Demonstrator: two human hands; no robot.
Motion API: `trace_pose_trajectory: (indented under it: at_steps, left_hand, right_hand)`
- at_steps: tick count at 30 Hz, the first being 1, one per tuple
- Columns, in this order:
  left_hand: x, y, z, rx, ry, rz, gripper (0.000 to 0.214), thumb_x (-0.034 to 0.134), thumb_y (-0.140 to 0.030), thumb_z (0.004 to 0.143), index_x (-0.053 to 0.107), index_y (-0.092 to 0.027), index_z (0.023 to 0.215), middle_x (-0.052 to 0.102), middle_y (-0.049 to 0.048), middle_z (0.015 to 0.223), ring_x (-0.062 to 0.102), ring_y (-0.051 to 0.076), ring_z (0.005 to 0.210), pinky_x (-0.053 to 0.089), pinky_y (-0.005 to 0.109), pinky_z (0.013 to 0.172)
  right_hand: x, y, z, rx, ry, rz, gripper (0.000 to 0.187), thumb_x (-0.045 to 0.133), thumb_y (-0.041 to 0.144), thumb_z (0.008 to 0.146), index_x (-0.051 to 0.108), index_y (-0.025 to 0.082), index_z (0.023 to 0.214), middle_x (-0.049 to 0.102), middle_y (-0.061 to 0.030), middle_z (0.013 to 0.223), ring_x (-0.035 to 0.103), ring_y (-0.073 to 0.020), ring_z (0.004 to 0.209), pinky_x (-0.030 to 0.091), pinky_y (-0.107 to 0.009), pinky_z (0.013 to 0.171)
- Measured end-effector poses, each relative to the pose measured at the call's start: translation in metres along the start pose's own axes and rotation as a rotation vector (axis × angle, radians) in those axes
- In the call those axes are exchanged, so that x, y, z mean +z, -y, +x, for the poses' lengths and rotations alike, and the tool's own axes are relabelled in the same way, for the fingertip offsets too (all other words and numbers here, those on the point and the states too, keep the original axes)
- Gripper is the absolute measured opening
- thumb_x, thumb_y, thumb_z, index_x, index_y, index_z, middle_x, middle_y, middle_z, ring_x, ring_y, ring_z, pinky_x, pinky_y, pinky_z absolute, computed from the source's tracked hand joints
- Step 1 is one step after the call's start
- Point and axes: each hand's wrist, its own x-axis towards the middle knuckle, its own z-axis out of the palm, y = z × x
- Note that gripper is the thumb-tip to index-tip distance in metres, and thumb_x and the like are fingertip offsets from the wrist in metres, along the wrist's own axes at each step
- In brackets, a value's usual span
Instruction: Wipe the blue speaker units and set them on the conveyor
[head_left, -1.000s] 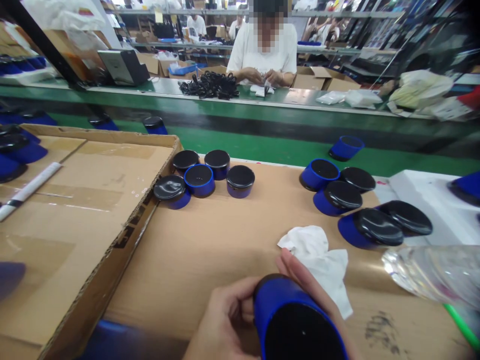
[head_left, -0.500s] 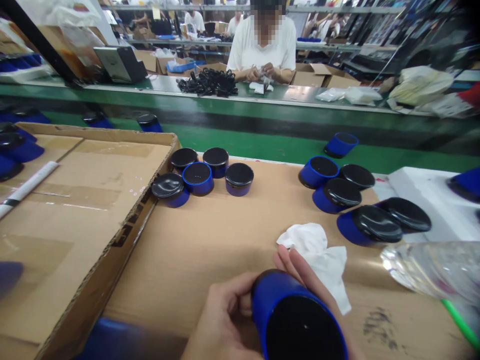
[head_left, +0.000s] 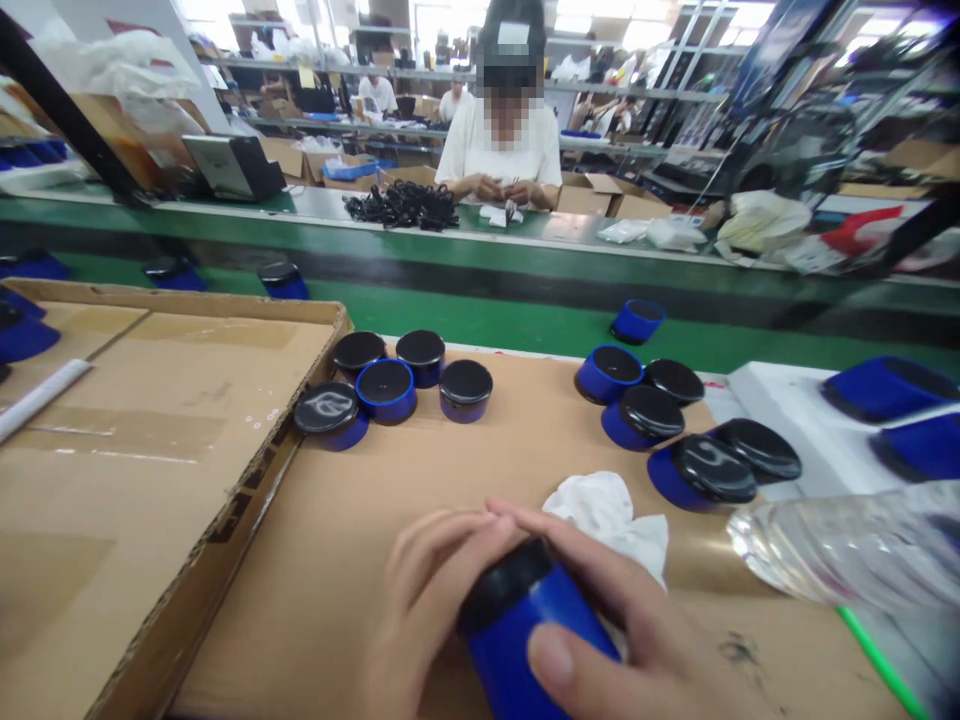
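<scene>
Both my hands hold one blue round speaker [head_left: 525,620] with a black end, low in the middle of the view. My left hand [head_left: 420,600] grips its left side with fingers curled over the black end. My right hand [head_left: 630,640] wraps its right side, thumb pressed on the blue wall. A crumpled white cloth [head_left: 607,515] lies on the cardboard just behind my right fingers. Behind it sit two groups of like speakers, one at centre left [head_left: 386,385] and one at right [head_left: 652,415].
A cardboard sheet [head_left: 480,470] covers the bench; a shallow cardboard box [head_left: 150,400] stands at left. A clear plastic bag [head_left: 840,545] and a white tray [head_left: 810,420] lie at right. Beyond a green conveyor [head_left: 525,320] a person in white works beside black cables [head_left: 405,205].
The speaker has been turned so its blue wall faces me and its black end points away. My right thumb has come into view on it. The view has tilted up a little.
</scene>
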Motion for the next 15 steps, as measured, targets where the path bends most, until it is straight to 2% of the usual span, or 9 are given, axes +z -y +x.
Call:
trace_pose_trajectory:
  at_steps: [2, 4, 6, 7, 9, 11, 13, 15]
  left_hand:
    - [0.000, 0.014, 0.001, 0.000, -0.077, 0.131, 0.073, 0.059, -0.064, 0.084, 0.033, -0.040, 0.148, 0.046, 0.0055, 0.145, 0.045, 0.030, 0.136, 0.043, 0.047, 0.111]
    - [0.001, 0.028, 0.004, -0.014, -0.094, 0.223, 0.071, 0.056, -0.059, 0.089, 0.026, -0.037, 0.150, 0.041, 0.0084, 0.149, 0.043, 0.031, 0.138, 0.043, 0.051, 0.111]
    - [0.001, 0.040, 0.006, 0.000, -0.051, 0.326, 0.060, 0.053, -0.042, 0.096, 0.027, -0.033, 0.149, 0.043, 0.0120, 0.147, 0.046, 0.032, 0.137, 0.045, 0.054, 0.109]
    - [0.001, 0.045, 0.006, 0.006, -0.029, 0.373, 0.058, 0.052, -0.035, 0.097, 0.027, -0.031, 0.149, 0.043, 0.0134, 0.147, 0.047, 0.033, 0.137, 0.047, 0.055, 0.107]
    - [0.003, 0.053, 0.005, 0.015, -0.023, 0.440, 0.054, 0.050, -0.029, 0.097, 0.028, -0.030, 0.147, 0.043, 0.0149, 0.146, 0.048, 0.034, 0.136, 0.049, 0.058, 0.104]
    - [0.005, 0.061, 0.002, 0.017, -0.060, 0.478, 0.048, 0.045, -0.027, 0.098, 0.031, -0.029, 0.144, 0.043, 0.0152, 0.146, 0.049, 0.033, 0.136, 0.050, 0.058, 0.103]
    - [0.007, 0.070, -0.001, 0.053, -0.071, 0.542, 0.045, 0.044, -0.025, 0.098, 0.033, -0.026, 0.142, 0.045, 0.0160, 0.145, 0.054, 0.032, 0.133, 0.055, 0.051, 0.100]
    - [0.007, 0.080, -0.002, 0.133, -0.040, 0.628, 0.047, 0.046, -0.025, 0.097, 0.032, -0.024, 0.142, 0.049, 0.0169, 0.142, 0.059, 0.030, 0.128, 0.059, 0.042, 0.096]
  right_hand:
    - [-0.007, 0.017, 0.029, -0.042, -0.075, -0.199, 0.036, 0.073, 0.045, 0.081, 0.064, 0.034, 0.114, 0.071, 0.0019, 0.110, 0.070, -0.0200, 0.097, 0.060, -0.029, 0.081]
    - [-0.016, 0.034, 0.068, -0.125, -0.230, -0.398, 0.034, 0.070, 0.042, 0.081, 0.059, 0.025, 0.107, 0.068, -0.0017, 0.107, 0.069, -0.0212, 0.092, 0.061, -0.032, 0.075]
    - [-0.028, 0.046, 0.115, -0.216, -0.411, -0.520, 0.040, 0.073, 0.031, 0.081, 0.050, 0.018, 0.111, 0.062, -0.0044, 0.110, 0.064, -0.0187, 0.098, 0.054, -0.033, 0.091]
    - [-0.035, 0.049, 0.139, -0.225, -0.504, -0.599, 0.046, 0.076, 0.024, 0.080, 0.048, 0.015, 0.116, 0.058, -0.0076, 0.118, 0.058, -0.0198, 0.109, 0.048, -0.036, 0.102]
    - [-0.049, 0.047, 0.186, -0.153, -0.590, -0.754, 0.047, 0.074, 0.016, 0.082, 0.051, 0.013, 0.121, 0.053, -0.0105, 0.128, 0.053, -0.0253, 0.117, 0.047, -0.044, 0.101]
    - [-0.061, 0.039, 0.226, -0.045, -0.613, -0.874, 0.040, 0.070, 0.021, 0.089, 0.054, 0.016, 0.125, 0.051, -0.0100, 0.133, 0.054, -0.0271, 0.118, 0.050, -0.047, 0.098]
    - [-0.070, 0.030, 0.253, 0.058, -0.612, -0.972, 0.039, 0.068, 0.026, 0.092, 0.054, 0.016, 0.127, 0.051, -0.0103, 0.135, 0.054, -0.0275, 0.119, 0.051, -0.048, 0.097]
    - [-0.075, 0.026, 0.268, 0.134, -0.585, -1.064, 0.039, 0.066, 0.030, 0.094, 0.054, 0.016, 0.128, 0.052, -0.0106, 0.135, 0.056, -0.0269, 0.117, 0.051, -0.048, 0.096]
